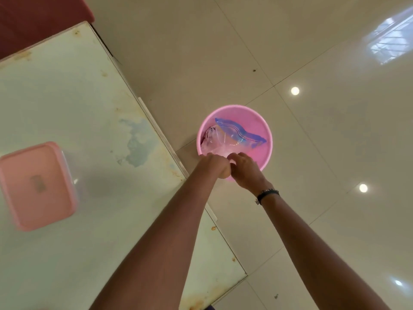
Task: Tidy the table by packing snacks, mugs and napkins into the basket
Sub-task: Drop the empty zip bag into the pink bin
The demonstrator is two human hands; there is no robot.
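Note:
A round pink basket (263, 126) stands on the tiled floor just past the table's edge. Inside it lies a clear zip bag (225, 139) with a blue seal strip. Both my hands reach into the near side of the basket, side by side. My left hand (218, 165) has curled fingers at the bag's near edge. My right hand (244, 170) is beside it, fingers bent down onto the plastic. What the fingers hold is hidden behind the hands themselves.
A pale, stained table (78, 113) fills the left side, its edge running diagonally beside the basket. A pink lidded box (38, 186) sits on it at the left. Glossy beige floor tiles (324, 108) spread to the right. A dark red seat (33, 16) shows at top left.

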